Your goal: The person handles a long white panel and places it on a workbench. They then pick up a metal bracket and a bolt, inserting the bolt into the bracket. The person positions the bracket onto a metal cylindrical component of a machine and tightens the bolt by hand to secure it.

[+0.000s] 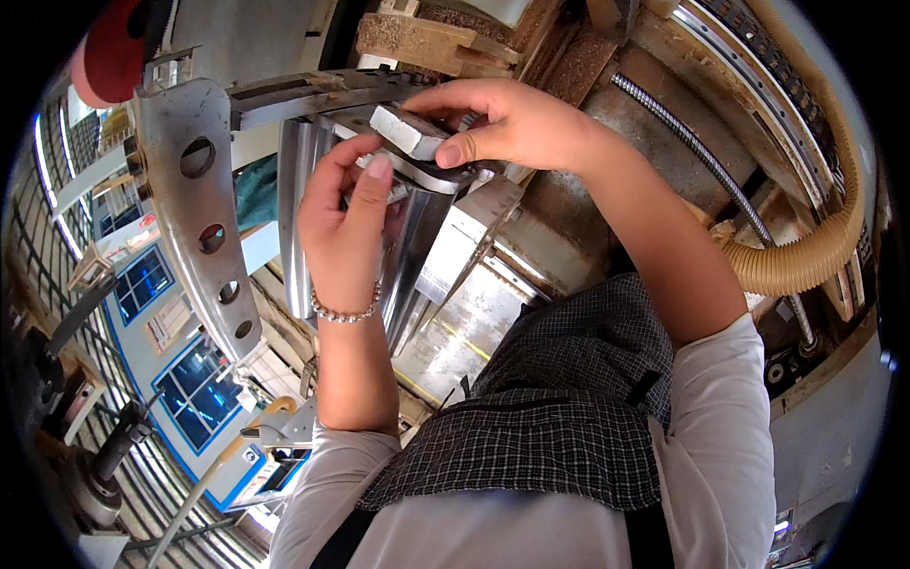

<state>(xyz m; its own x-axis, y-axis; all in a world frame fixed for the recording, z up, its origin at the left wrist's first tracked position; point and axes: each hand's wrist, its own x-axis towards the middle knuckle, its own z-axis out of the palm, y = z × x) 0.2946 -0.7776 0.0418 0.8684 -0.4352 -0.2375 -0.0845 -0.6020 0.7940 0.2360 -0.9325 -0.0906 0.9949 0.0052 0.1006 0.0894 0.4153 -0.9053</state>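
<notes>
My right hand (517,119) grips a small rectangular block (406,131) with a pale front face, its thumb on the near end and its fingers over the far side. The block is tilted just above a flat metal plate with a rounded edge (431,177). Beside it, my left hand (343,213) is closed, thumb and forefinger pinched together near the plate's left end. What lies between those fingertips is mostly hidden; only a little pale edge shows. Beneath both hands stands a shiny metal cylinder (296,213).
A long metal arm with round holes (209,209) rises at the left. A beige corrugated hose (806,266) and a thin metal conduit (701,147) run along the right. A dusty wooden beam (427,43) lies at the back. A red round part (106,62) is at the upper left.
</notes>
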